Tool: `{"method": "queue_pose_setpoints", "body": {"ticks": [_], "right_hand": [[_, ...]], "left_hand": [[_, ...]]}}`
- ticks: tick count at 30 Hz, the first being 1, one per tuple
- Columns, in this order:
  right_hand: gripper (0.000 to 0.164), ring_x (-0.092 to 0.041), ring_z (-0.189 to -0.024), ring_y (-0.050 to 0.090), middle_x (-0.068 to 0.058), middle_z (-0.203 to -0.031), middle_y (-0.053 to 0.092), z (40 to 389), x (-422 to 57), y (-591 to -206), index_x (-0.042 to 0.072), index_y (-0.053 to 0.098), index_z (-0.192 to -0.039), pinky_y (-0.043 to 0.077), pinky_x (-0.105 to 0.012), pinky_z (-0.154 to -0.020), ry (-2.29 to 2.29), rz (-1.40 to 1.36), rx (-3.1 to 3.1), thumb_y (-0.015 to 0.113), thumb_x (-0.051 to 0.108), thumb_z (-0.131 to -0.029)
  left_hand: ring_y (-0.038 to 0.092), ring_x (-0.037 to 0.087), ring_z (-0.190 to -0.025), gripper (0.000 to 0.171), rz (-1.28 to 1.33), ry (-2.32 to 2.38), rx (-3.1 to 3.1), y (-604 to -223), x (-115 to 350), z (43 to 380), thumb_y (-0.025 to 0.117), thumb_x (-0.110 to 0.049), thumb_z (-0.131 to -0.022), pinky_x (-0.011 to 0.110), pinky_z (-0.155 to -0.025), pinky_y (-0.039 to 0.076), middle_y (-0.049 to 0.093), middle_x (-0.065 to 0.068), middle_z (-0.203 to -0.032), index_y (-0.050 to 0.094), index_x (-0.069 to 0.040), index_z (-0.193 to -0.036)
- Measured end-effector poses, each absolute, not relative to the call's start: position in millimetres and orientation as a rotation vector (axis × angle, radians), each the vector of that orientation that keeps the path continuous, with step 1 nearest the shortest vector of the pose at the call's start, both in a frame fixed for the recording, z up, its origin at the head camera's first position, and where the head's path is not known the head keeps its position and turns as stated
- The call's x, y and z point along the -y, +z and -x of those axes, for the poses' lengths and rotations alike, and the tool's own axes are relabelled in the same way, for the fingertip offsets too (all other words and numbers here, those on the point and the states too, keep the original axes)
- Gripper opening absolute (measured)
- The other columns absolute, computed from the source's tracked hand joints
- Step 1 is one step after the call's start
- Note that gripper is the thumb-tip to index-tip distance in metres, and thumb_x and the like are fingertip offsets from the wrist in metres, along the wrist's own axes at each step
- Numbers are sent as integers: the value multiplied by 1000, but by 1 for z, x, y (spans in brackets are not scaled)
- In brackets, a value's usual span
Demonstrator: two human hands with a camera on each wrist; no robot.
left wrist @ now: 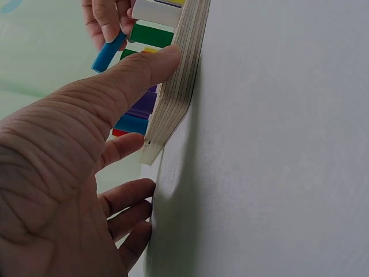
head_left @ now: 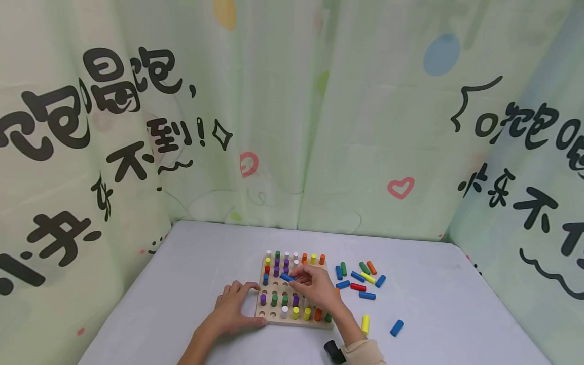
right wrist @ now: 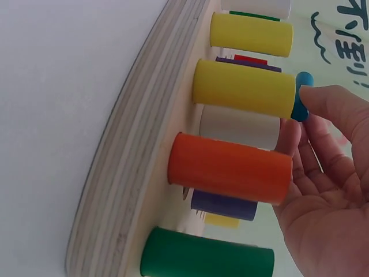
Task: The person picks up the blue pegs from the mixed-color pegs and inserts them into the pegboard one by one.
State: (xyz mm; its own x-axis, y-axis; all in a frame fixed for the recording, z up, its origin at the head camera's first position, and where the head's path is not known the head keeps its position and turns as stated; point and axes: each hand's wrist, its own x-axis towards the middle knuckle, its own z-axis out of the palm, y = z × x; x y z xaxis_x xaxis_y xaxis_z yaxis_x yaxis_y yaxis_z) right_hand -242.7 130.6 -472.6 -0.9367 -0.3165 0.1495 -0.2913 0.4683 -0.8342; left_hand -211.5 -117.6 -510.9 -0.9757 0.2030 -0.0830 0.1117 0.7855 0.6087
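Note:
A wooden pegboard (head_left: pixel 272 320) with rows of round holes stands on the table, many of them filled with coloured pegs. My left hand (head_left: pixel 234 308) holds its near left corner, the thumb against the front edge and the index finger at the left side; the other fingers rest apart on the table. Above the board, my right hand (head_left: pixel 317 286) pinches a blue peg (head_left: pixel 287 277) between thumb and fingers. That peg is tilted and clear of the holes, as the left wrist view also shows. In the right wrist view a yellow peg (right wrist: pixel 245 89) partly hides it.
Loose pegs in blue, green, red, yellow and orange lie right of the board, among them a red peg (head_left: pixel 358 287). Closer to me are a yellow peg (head_left: pixel 365 324) and a blue one. A black object (head_left: pixel 334 352) sits by the right sleeve. Printed curtains surround the white table (head_left: pixel 182 263).

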Motion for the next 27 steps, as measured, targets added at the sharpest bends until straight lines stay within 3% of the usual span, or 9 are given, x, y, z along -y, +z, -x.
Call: {"method": "queue_pose_setpoints", "body": {"ticks": [13, 27], "right_hand": [[11, -18, -89, 66, -5, -101, 69, 246, -121, -474, 5, 69, -105, 56, -26, -79, -1406, 598, -2717, 72, 10, -96], [9, -15, -82, 58, -2, -95, 65, 248, -111, -478, 5, 70, -103, 50, -21, -73, -1358, 544, -2751, 71, 6, -95]], "left_hand": [[41, 25, -103, 78, -244, 955, -2830, -510, 117, 212, 89, -58, -70, 49, -92, 38, 47, 3, -109, 57, -28, -134], [41, 25, -103, 77, -263, 966, -2827, -507, 118, 210, 89, -56, -71, 49, -92, 39, 47, 4, -109, 57, -26, -133]]}}
